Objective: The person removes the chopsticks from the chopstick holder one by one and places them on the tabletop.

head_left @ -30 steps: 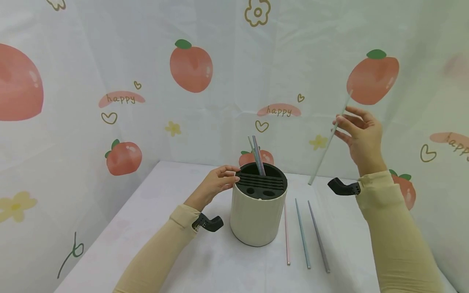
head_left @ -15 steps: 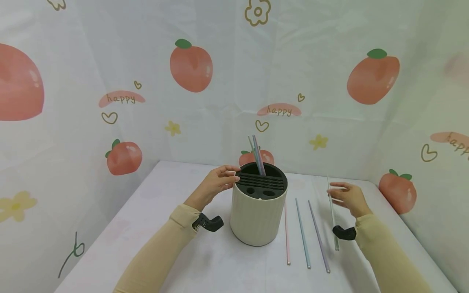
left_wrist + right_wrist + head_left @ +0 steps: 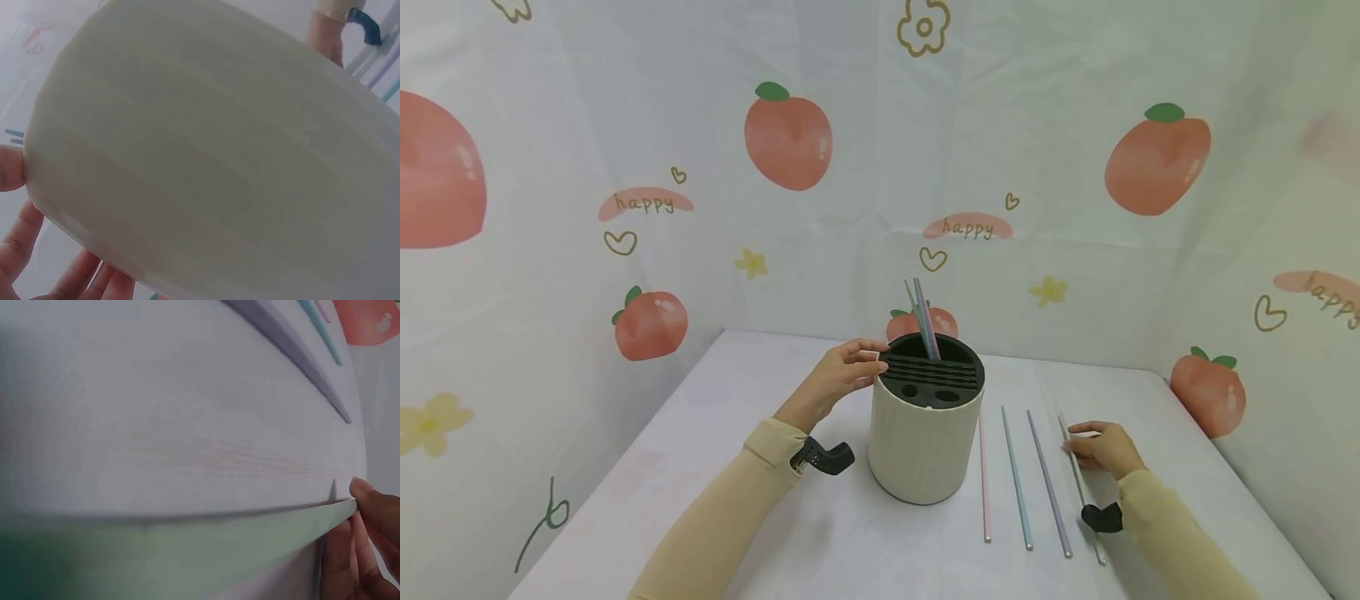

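On my feed, the left hand (image 3: 831,379) touches the holder (image 3: 921,454) at its rim, fingers relaxed, not gripping. Holder upright; a few sticks (image 3: 928,335) lean in its back part. I'd call it midway: those in, four out. Rightward on the table (image 3: 827,550): pink stick (image 3: 984,483), blue stick (image 3: 1016,479), purple stick (image 3: 1048,483), then pale green stick (image 3: 237,540), all thin, straight; right hand (image 3: 1107,450) pinches that last.

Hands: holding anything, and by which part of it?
Pale green stick, pinched by the right hand near its far end. The left hand touches the white holder at its upper rim; whether it grips can't be told.
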Available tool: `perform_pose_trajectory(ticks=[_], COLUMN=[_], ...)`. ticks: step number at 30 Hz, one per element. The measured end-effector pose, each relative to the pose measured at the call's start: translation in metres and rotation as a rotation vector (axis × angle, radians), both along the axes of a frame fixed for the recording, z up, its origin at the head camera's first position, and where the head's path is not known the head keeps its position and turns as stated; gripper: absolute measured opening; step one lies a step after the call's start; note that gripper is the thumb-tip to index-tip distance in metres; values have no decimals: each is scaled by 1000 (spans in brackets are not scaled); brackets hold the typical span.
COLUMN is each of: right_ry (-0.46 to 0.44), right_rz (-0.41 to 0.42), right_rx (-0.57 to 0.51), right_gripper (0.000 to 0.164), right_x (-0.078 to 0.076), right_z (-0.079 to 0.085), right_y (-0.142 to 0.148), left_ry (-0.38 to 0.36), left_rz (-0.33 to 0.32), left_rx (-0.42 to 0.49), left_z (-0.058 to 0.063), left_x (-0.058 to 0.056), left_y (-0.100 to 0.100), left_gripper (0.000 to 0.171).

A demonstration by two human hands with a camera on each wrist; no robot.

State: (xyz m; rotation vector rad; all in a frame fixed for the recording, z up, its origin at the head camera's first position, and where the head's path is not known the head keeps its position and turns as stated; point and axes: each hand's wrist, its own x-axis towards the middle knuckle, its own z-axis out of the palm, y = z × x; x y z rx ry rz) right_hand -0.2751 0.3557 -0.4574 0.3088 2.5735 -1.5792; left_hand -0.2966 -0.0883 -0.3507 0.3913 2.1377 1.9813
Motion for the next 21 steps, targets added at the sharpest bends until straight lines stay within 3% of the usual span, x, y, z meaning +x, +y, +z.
perform_pose_trajectory(ticks=[21], right_ry=[-4], right_rz=[20], right_rx=[90], right_gripper=[42], right_x=[-3], right_z=[-4], right_y=[-3], left_ry=[-15], left_rz=[15], left_rx=[8], left_z=[1], left_x=[0], left_y=[1], left_gripper=[36])
